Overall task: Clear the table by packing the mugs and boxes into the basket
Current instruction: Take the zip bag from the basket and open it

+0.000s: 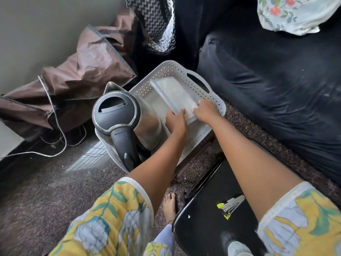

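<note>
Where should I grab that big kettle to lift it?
Take the black handle of the kettle. It sticks out on the near side, toward the person, and looks narrow enough to curl fingers round. Come from that near side, over the rim of the basket. The shiny body is wide and rounded, so it would likely slip.

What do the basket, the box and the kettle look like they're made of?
Basket: white moulded plastic, matte, perforated lattice walls. Box: translucent, frosted plastic, probably; cloudy see-through lid. Kettle: brushed metal body, likely steel, with black plastic lid and handle.
</note>
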